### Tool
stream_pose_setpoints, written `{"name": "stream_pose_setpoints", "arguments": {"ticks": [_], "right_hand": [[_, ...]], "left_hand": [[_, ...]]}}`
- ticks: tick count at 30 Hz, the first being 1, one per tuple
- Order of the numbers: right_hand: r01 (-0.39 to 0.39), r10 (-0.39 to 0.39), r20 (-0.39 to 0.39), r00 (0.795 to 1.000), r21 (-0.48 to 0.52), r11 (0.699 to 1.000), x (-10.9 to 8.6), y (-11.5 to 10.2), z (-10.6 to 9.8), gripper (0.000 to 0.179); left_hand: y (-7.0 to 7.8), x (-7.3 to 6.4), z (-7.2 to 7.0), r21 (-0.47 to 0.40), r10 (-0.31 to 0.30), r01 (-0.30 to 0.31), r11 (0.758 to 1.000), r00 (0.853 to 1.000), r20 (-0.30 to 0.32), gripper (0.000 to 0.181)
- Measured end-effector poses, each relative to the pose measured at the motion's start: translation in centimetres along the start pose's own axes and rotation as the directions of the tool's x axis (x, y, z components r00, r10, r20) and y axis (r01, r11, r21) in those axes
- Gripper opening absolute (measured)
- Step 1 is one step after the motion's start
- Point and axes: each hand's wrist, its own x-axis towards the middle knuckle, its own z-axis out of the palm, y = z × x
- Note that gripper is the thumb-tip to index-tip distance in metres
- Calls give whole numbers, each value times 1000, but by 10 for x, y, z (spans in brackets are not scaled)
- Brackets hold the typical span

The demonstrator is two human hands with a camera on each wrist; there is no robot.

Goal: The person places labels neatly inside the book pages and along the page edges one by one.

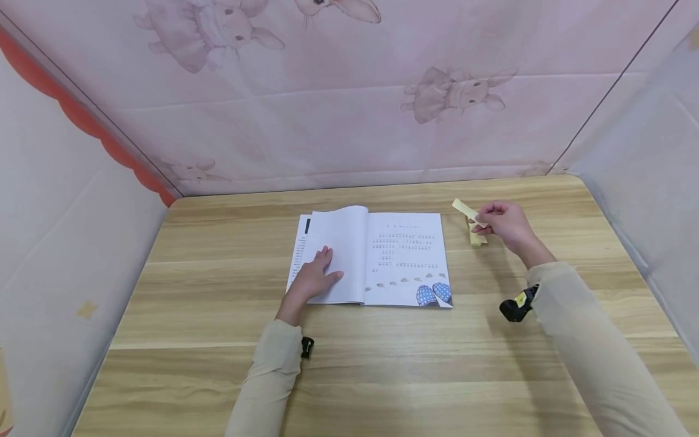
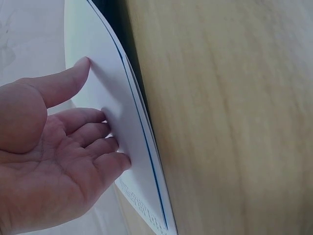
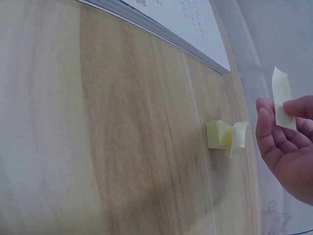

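An open book (image 1: 406,255) lies on the wooden table, printed text and blue checked shapes on its right page. My left hand (image 1: 315,277) rests on the blank left page (image 1: 345,243), fingers spread; the left wrist view shows its fingertips (image 2: 122,161) touching the paper. To the right of the book, my right hand (image 1: 505,226) pinches a pale yellow sticky note strip (image 3: 282,95) between thumb and fingers, raised above the table. Just below that strip, a small pad of yellow sticky notes (image 3: 216,134) sits on the table, some of its top sheets curling up.
The wooden table (image 1: 382,376) backs onto a pink wall covering (image 1: 338,139) with rabbit drawings. Pale side panels stand at left and right. A black wrist camera (image 1: 516,306) hangs at my right sleeve, and another sits at the left wrist.
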Motion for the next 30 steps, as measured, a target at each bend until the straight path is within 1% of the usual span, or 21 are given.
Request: {"name": "stream_pose_setpoints", "arguments": {"ticks": [4,12,20,24,27,30], "right_hand": [[-13,13,17,1000,30,999,0,0,1,15],[8,-9,19,1000,48,999,2,4,8,16],[18,-18,1,1000,2,1000,3,4,15,17],[25,-25,-8,1000,-3,1000,3,4,18,20],[27,-27,-15,1000,13,1000,4,5,20,23],[12,-12,-11,1000,43,999,5,6,21,22]], "left_hand": [[0,0,0,-3,0,0,1000,1000,-3,63],[-1,0,1,-8,4,-4,1000,1000,-1,64],[-1,0,0,-10,-13,13,1000,1000,3,63],[0,0,0,-9,-18,18,1000,1000,6,64],[0,0,0,-7,-17,17,1000,1000,8,64],[1,-1,-1,-6,-10,10,1000,1000,7,64]]}}
